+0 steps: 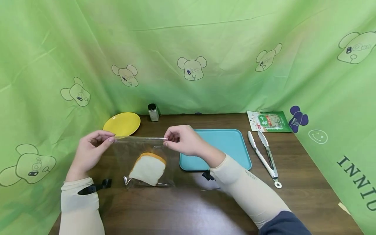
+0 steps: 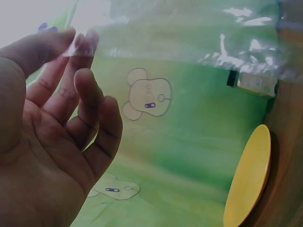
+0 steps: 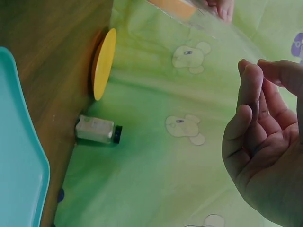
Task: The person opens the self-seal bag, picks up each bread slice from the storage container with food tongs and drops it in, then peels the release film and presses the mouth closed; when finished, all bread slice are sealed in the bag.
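A clear plastic bag (image 1: 123,163) hangs between the two hands, with a slice of bread (image 1: 148,169) inside it. The bread is white with an orange-brown crust along its top. My left hand (image 1: 91,150) pinches the bag's upper left corner between thumb and fingertips. At the upper right corner, my right hand (image 1: 186,140) pinches the same edge, which is drawn straight between them. In the left wrist view the transparent bag (image 2: 170,33) runs off from the fingertips. The right wrist view shows thumb and forefinger together at the film's edge.
A yellow plate (image 1: 123,124) and a black-capped shaker (image 1: 153,113) stand at the back left. Right of the bag lies a blue tray (image 1: 223,147), partly behind the right forearm. Metal tongs (image 1: 265,156) and a green-and-white packet (image 1: 269,121) lie farther right. Green curtains surround the wooden table.
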The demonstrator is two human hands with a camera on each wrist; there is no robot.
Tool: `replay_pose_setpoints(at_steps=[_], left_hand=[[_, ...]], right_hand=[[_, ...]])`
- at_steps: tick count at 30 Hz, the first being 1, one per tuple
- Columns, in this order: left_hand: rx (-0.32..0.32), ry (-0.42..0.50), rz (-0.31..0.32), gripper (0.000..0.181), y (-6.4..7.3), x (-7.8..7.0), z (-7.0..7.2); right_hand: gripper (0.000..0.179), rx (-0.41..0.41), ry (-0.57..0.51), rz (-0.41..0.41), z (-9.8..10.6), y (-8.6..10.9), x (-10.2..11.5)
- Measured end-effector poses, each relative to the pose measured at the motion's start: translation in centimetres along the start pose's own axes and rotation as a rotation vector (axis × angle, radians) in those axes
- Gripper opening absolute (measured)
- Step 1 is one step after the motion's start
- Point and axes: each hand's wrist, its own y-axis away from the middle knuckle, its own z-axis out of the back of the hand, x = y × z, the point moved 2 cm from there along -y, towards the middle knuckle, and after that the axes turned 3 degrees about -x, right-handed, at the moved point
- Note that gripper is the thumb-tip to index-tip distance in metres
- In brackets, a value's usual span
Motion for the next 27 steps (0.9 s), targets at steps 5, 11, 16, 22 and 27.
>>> replay_pose_setpoints(at_steps=[5,11,16,22,27], left_hand=[[-0.018,0.009,-0.004,0.019,-0.8,0.7,-0.6],[-0.051,-0.054,0.028,0.021,-1.5,1.5,-1.2],[-0.056,-0.102,0.054,0.024,-2.3,2.7,-1.7],[-0.046,-0.160,0.081,0.024,-2.8,2.0,-2.7],[-0.031,-0.197,0.106,0.026,-3.2,2.8,-3.2]], right_hand=[[0.004,0.010,-0.029,-0.057,0.3,-1.0,-1.4],[0.004,0.008,-0.065,-0.105,0.5,-2.2,-3.1],[0.004,-0.004,-0.060,-0.157,0.5,-3.3,-4.6],[0.004,-0.017,-0.018,-0.203,0.4,-4.2,-6.7],[0.004,-0.034,0.029,-0.228,0.4,-4.9,-8.3]])
